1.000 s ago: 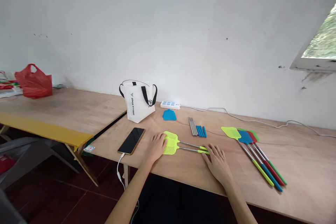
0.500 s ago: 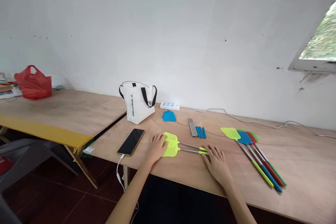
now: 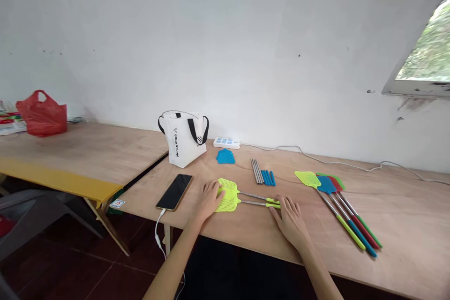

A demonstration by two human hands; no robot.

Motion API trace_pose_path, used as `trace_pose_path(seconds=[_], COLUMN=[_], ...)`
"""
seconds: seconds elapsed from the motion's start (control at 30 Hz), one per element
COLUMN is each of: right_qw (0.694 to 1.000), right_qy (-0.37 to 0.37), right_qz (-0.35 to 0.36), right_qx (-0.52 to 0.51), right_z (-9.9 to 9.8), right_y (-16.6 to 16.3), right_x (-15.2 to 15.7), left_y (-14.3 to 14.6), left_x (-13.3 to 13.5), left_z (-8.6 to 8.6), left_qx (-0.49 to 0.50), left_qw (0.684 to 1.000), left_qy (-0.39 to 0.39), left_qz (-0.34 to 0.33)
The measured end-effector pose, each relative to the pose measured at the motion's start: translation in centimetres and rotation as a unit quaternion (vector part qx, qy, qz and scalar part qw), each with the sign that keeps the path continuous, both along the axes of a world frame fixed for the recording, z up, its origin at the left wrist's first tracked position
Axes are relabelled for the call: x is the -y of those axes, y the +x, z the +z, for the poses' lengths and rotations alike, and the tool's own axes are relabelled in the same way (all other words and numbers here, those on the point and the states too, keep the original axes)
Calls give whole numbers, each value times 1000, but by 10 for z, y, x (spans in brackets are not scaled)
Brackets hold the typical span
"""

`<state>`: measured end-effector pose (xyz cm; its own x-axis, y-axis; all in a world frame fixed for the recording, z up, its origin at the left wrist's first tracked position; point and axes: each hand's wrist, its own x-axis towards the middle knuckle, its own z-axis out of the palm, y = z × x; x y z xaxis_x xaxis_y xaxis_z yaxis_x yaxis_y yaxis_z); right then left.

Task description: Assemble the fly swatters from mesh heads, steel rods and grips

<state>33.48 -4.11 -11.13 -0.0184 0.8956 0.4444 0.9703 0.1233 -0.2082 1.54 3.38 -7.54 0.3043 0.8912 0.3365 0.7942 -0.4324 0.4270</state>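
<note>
Two yellow-green fly swatters (image 3: 232, 197) lie side by side on the plywood table (image 3: 404, 225), heads to the left. My left hand (image 3: 208, 199) rests flat beside the heads, fingertips touching them, fingers stretched out. My right hand (image 3: 291, 219) lies flat at the handle ends, fingers apart and touching the green grips. Neither hand holds anything.
A black phone (image 3: 174, 191) on a white cable lies left of my hand. A white tote bag (image 3: 184, 143), a power strip (image 3: 227, 142), a loose blue swatter head (image 3: 225, 156), short rods (image 3: 263, 176) and several coloured swatters (image 3: 337, 204) are behind. A red bag (image 3: 42, 115) sits far left.
The view has drifted slightly. Both hands stay flat at the ends of the yellow-green swatters, which have barely shifted.
</note>
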Motion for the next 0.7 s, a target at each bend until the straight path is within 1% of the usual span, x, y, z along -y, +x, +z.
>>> trace_pose_path(seconds=[0.2,0.43,0.7], right_qw=[999,990,983], right_qy=[4,-30,-49], right_qz=[34,125,166], right_qx=[-6,-59,-67], right_z=[10,27,34], right_y=[-3,-4,-11], right_x=[4,5,10], left_y=[1,2,5], left_x=[1,3,3], left_z=[4,7,12], left_qx=[11,21,59], left_qw=[1000,1000,998], left_qy=[-5,-2,-18], left_qz=[-6,-3,-7])
